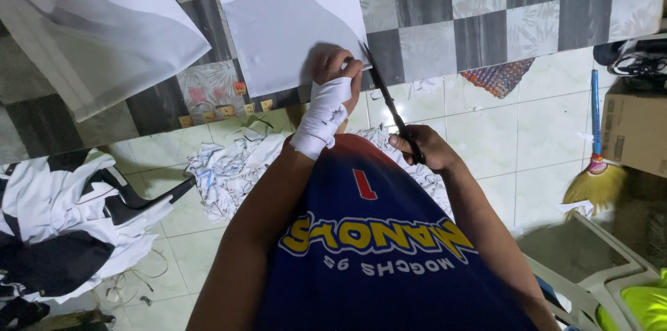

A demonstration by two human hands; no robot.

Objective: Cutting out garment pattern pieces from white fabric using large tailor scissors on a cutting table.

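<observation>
From the head camera, the right hand point(425, 147) is gripping black scissors point(386, 98), blades lying along the edge of a white cloth point(285, 25) on the checkered table point(479, 18); the bandaged left hand point(332, 91) is pressing fingers closed on that cloth's corner

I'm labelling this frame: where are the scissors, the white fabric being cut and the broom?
scissors point(384, 93), head view, on the black blades.
white fabric point(285, 25), head view, mid-panel.
broom point(595, 179), head view, on the yellow bristles.
</observation>
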